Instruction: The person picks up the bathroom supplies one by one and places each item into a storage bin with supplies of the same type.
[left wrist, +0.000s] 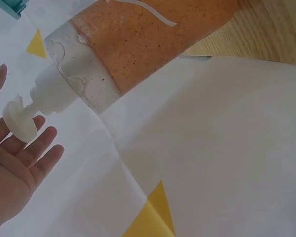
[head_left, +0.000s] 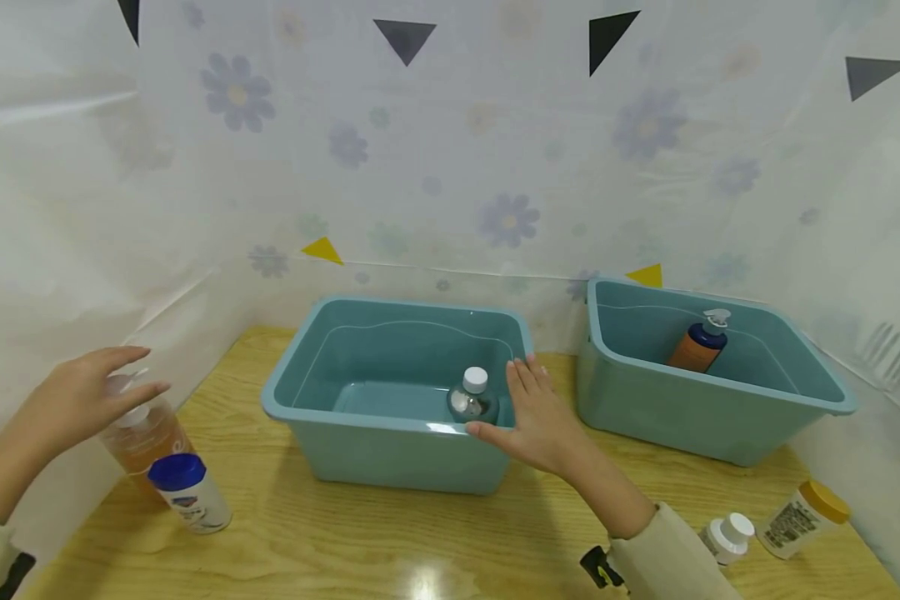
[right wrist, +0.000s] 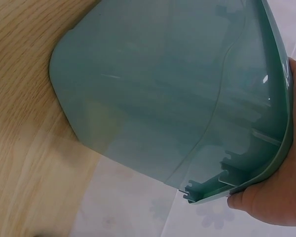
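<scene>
At the left, my left hand (head_left: 75,402) is beside the top of a clear pump bottle (left wrist: 158,42) with orange, speckled liquid. Its fingers are spread and loosely bent around the white pump head (left wrist: 22,121) without gripping it. A white bottle with a blue cap (head_left: 189,493) stands just in front. My right hand (head_left: 542,427) rests on the right front corner of a teal bin (head_left: 405,457), fingers straight along the rim and thumb at the front edge. Inside that bin, near this hand, is a clear bottle with a white cap (head_left: 476,382).
A second teal bin (head_left: 667,408) stands to the right, with a dark blue and orange pump bottle (head_left: 697,348) in it. A small white bottle (head_left: 727,537) and a yellow-capped bottle (head_left: 804,518) are at the right front. Patterned sheeting (head_left: 450,150) hangs behind the wooden table (head_left: 330,542).
</scene>
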A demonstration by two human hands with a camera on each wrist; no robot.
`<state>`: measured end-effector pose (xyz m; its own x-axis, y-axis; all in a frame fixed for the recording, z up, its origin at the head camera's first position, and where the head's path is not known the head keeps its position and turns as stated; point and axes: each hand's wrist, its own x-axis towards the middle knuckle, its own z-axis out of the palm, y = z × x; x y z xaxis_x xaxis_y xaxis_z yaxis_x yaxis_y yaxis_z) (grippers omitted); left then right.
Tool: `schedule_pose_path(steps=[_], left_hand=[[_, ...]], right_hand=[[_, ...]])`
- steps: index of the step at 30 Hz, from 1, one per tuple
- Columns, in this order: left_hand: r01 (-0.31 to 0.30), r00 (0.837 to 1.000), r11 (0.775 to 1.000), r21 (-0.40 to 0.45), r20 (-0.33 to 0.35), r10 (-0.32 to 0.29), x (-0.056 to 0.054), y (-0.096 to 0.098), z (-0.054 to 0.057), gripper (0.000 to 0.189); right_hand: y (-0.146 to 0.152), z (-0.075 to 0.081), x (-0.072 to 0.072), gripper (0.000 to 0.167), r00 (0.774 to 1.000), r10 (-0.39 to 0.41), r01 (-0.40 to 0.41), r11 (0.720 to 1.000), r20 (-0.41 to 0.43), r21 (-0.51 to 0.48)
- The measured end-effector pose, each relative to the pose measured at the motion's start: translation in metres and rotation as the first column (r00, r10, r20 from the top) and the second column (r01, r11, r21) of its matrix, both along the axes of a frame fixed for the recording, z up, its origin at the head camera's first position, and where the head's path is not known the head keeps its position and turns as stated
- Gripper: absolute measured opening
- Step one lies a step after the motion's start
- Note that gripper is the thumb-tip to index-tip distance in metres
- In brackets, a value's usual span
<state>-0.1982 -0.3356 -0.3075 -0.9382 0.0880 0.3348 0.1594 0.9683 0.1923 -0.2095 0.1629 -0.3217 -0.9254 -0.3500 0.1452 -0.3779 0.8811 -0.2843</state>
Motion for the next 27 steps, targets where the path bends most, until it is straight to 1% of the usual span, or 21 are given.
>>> schedule_pose_path(steps=[4,9,12,18,21,27], left_hand=[[0.001,1.000,1.000,-0.009,-0.003,-0.001,0.000,-0.003,-0.001,0.070],[0.001,1.000,1.000,0.000,0.000,-0.001,-0.001,-0.008,-0.002,0.069],[0.009,1.000,1.000,0.003,0.012,-0.009,-0.001,-0.010,-0.002,0.068],[0.024,0.999,1.000,-0.018,0.035,-0.023,0.003,-0.014,-0.002,0.065],[0.029,0.999,0.999,-0.015,0.019,-0.029,0.006,-0.014,-0.003,0.061],[0.045,0.998,0.999,-0.015,-0.053,-0.046,0.008,-0.013,-0.003,0.049]], right_hand=[[0.000,0.000,0.000,0.101,1.000,0.000,0.000,1.000,0.000,-0.001],[-0.001,0.000,0.000,0.101,1.000,0.002,-0.002,1.000,0.006,0.005],[-0.001,0.000,0.000,0.101,1.000,0.000,0.000,1.000,0.006,0.003],[0.000,-0.002,0.001,0.100,1.000,-0.001,0.001,1.000,0.003,0.001],[0.000,-0.003,0.002,0.100,1.000,-0.003,0.003,1.000,0.004,0.000],[0.001,-0.003,0.002,0.100,1.000,-0.005,0.005,1.000,0.000,-0.013]])
